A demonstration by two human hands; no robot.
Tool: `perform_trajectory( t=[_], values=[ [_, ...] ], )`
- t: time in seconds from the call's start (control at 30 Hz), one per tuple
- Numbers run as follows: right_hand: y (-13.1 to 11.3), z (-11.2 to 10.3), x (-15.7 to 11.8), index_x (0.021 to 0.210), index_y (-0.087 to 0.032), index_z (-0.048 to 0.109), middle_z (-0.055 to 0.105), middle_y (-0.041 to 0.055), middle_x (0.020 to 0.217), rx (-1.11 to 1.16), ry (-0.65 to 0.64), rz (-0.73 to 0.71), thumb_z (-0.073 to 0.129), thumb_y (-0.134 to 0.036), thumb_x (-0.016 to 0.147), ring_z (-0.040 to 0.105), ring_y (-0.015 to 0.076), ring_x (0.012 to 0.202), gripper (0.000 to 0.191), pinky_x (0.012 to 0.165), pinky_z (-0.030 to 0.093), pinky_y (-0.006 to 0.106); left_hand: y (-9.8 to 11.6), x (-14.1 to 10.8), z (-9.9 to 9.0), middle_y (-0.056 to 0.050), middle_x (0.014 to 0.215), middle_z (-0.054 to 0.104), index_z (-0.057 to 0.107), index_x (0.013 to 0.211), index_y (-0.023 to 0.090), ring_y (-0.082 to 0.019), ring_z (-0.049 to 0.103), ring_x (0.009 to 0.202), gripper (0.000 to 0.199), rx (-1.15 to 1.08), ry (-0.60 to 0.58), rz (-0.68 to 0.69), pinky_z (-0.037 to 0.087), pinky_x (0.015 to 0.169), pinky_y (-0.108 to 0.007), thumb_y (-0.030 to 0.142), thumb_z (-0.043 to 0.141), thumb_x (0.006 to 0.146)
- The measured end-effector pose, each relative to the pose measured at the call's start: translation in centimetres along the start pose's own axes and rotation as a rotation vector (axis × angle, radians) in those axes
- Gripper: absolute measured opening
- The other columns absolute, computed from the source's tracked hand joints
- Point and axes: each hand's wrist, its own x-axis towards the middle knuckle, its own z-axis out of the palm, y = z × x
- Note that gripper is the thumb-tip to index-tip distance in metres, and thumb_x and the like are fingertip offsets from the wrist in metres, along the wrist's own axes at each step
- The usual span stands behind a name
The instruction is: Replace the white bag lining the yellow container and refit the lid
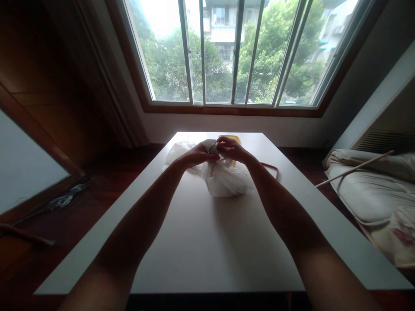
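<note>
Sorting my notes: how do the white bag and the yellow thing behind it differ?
The bag is white and creased; the yellow thing looks smooth-edged. The left hand and right hand grip the bag's gathered top; the yellow thing sits behind the right hand, partly hidden. Both are far along the table.

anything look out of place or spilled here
No spill shows on the white table. A thin stick lies aslant over the pale cushions, one end jutting past their edge; cables lie tangled on the floor.

The right hand (229, 147) hides part of a yellow thing (237, 140). What's inside the white bag (223, 180) doesn't show. Both arms (147, 220) get cut off at the bottom.
</note>
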Motion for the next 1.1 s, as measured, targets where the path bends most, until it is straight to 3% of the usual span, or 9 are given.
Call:
perform_trajectory(
  t=[0.17, 0.4, 0.57, 0.7, 0.77, 0.93, 1.1],
  values=[
    [0.0, 0.2, 0.1, 0.087, -0.019, 0.052, 0.056, -0.0030, 0.067, -0.118, 0.089, 0.076, 0.067, -0.046, 0.082, 0.048, 0.0092, 0.058, 0.032, 0.052, 0.038, 0.020, -0.5, 0.3, 0.0, 0.001, 0.076, 0.059, 0.058, 0.087, 0.015, -0.013, 0.054, 0.068, 0.037, 0.103, 0.113, 0.059, 0.043, 0.062, -0.025, 0.024, 0.082, 0.061],
    [-0.1, 0.2, 0.2, 0.088, -0.016, 0.060, 0.056, -0.0022, 0.063, -0.359, 0.236, 0.081, 0.063, -0.041, 0.084, 0.044, 0.0094, 0.053, 0.025, 0.050, 0.032, 0.021, -1.4, 0.4, 0.0, 0.002, 0.074, 0.059, 0.056, 0.087, 0.019, -0.014, 0.050, 0.066, 0.026, 0.551, 0.324, 0.148, 0.037, 0.061, -0.027, 0.024, 0.075, 0.070],
    [-1.3, 0.3, -0.1, 0.082, -0.014, 0.066, 0.054, -0.0019, 0.058, -0.412, 0.283, 0.147, 0.062, -0.037, 0.085, 0.042, 0.0088, 0.052, 0.024, 0.049, 0.031, 0.022, -1.6, 0.4, 0.6, -0.004, 0.088, 0.062, 0.056, 0.086, 0.019, -0.018, 0.055, 0.078, 0.021, 0.616, 0.406, 0.353, 0.043, 0.074, -0.031, 0.028, 0.073, 0.077],
    [-2.3, 0.4, -0.4, 0.084, -0.013, 0.072, 0.066, 0.0024, 0.069, -0.243, 0.268, 0.273, 0.066, -0.031, 0.082, 0.051, 0.0099, 0.057, 0.019, 0.052, 0.038, 0.021, -1.3, 0.0, 1.2, -0.009, 0.105, 0.064, 0.054, 0.082, 0.020, -0.022, 0.059, 0.098, 0.020, 0.516, 0.370, 0.480, 0.046, 0.086, -0.034, 0.031, 0.071, 0.081],
    [-2.7, 0.4, -0.6, 0.085, -0.013, 0.073, 0.069, 0.0034, 0.072, -0.172, 0.258, 0.322, 0.068, -0.028, 0.079, 0.054, 0.0102, 0.058, 0.016, 0.053, 0.040, 0.021, -1.2, -0.3, 1.4, -0.010, 0.104, 0.066, 0.052, 0.077, 0.021, -0.021, 0.060, 0.097, 0.022, 0.478, 0.362, 0.494, 0.047, 0.087, -0.034, 0.032, 0.069, 0.085],
    [-2.8, 0.4, -0.9, 0.079, -0.012, 0.072, 0.066, 0.0031, 0.065, -0.116, 0.247, 0.379, 0.070, -0.023, 0.078, 0.051, 0.0086, 0.053, 0.011, 0.049, 0.037, 0.020, -1.3, -0.6, 1.7, -0.009, 0.097, 0.070, 0.051, 0.070, 0.021, -0.019, 0.061, 0.086, 0.027, 0.438, 0.350, 0.425, 0.047, 0.083, -0.033, 0.035, 0.070, 0.085],
    [-2.9, 0.4, -1.0, 0.076, -0.011, 0.071, 0.064, 0.0028, 0.061, -0.110, 0.241, 0.376, 0.070, -0.023, 0.079, 0.048, 0.0079, 0.051, 0.012, 0.046, 0.035, 0.019, -1.1, -0.6, 1.6, -0.009, 0.103, 0.071, 0.067, 0.086, 0.021, -0.023, 0.063, 0.094, 0.018, 0.494, 0.337, 0.388, 0.047, 0.089, -0.036, 0.033, 0.077, 0.078]
  ],
)
